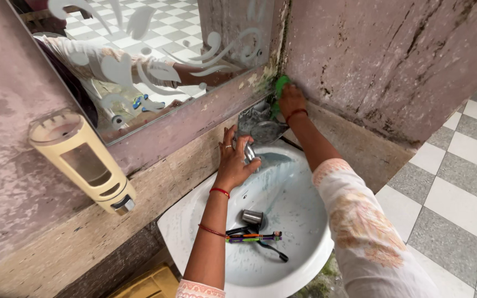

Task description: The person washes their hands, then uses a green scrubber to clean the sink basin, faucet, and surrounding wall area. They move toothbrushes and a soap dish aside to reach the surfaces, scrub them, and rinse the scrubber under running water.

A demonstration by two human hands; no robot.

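— Two hands we see, both over the white basin (305, 221). What is hard to make out for us?

— Our left hand (234, 160) is closed around the shiny metal tap (249, 152), so most of the tap is hidden under the fingers. Our right hand (291, 101) presses a green sponge (280, 84) into the corner where the two walls meet. Only the upper edge of the sponge shows; the fingers are bent over it and grip it.

— And behind the tap?

— We see a grey metal holder (260, 124) between the two hands, but its shape is not clear to us. In the mirror (155, 49) a sleeve and an arm are reflected, partly covered by the white frosted ornaments on the glass. The mirror is cut off at the top edge.

— What lies in the basin?

— A small steel cup (252, 217) lies on its side near the drain, and just beside it some toothbrushes (252, 237) lie crossed, black and coloured ones. We cannot count them with certainty.

— Any containers or labels?

— A cream-coloured soap dispenser (81, 160) hangs on the wall to the left, with a clear window in front and a metal button below. We make out no label on it. Something yellow (150, 284) is under the counter, cut off by the bottom edge, and we cannot tell what it is.
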